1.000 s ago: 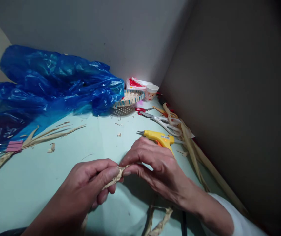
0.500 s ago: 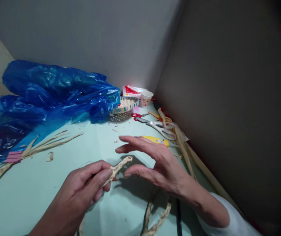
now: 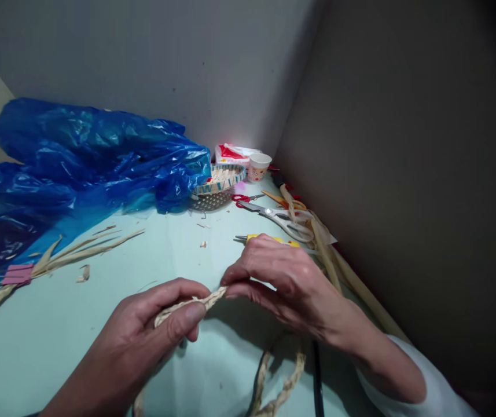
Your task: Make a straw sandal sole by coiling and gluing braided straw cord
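Two hands: both on one short length of braid [image 3: 216, 297], which seems to be held above the desk [image 3: 35, 347].
Braid's long axis: aslant, from the left palm on the near side up and away to the right, its far end at the right fingertips.
Left hand [image 3: 139, 333]: fingers grasping the braid along its length, thumb lying on the near side, index finger on the far side.
Right hand [image 3: 293, 284]: thumb and index finger closed on the far tip, coming in from the right, across the desk.
Nearer hand: both touch it; the left covers much more of it, the right only its end.
Braided loop [image 3: 293, 379]: on the desk below the right hand; whether it joins the held piece, one cannot tell.
Yellow glue gun [image 3: 251, 238]: just beyond the right hand, partly hidden by it.
Grey-handled scissors [image 3: 274, 216]: farther off, behind the gun.
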Motion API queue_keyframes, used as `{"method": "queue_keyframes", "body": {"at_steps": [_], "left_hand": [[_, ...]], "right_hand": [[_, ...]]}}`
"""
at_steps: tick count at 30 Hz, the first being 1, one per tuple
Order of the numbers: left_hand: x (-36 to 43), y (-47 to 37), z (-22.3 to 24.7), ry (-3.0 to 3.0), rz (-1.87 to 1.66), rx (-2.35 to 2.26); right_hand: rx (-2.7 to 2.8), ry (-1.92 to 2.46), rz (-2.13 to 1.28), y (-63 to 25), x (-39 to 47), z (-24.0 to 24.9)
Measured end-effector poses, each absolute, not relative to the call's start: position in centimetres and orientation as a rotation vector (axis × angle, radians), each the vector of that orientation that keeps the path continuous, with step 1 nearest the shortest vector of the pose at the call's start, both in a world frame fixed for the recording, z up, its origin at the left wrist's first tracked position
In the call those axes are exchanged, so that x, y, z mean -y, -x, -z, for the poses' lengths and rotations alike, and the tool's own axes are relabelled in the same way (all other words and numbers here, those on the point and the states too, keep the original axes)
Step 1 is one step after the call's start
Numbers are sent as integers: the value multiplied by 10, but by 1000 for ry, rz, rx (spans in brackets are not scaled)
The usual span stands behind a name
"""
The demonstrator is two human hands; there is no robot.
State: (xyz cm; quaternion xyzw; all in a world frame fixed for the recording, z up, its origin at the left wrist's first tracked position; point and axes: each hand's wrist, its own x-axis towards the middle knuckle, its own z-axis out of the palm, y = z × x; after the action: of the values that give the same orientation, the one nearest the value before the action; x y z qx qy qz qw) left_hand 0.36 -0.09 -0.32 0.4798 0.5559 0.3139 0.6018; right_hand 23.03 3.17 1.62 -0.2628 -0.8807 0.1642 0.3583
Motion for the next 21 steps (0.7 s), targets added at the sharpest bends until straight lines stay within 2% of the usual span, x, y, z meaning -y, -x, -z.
{"method": "queue_keyframes", "body": {"at_steps": [10, 12, 17, 21], "left_hand": [[2, -5, 0, -1269, -794, -1397], [4, -5, 0, -1403, -878, -1459], [9, -2, 8, -1896, -1152, -1389], [12, 1, 15, -2165, -1148, -1409]], "right_hand": [[2201, 531, -555, -226, -33, -9], [2194, 606, -596, -227, -31, -13], [1970, 914, -979, -232, -26, -28], [1920, 997, -1050, -232, -23, -36]]}}
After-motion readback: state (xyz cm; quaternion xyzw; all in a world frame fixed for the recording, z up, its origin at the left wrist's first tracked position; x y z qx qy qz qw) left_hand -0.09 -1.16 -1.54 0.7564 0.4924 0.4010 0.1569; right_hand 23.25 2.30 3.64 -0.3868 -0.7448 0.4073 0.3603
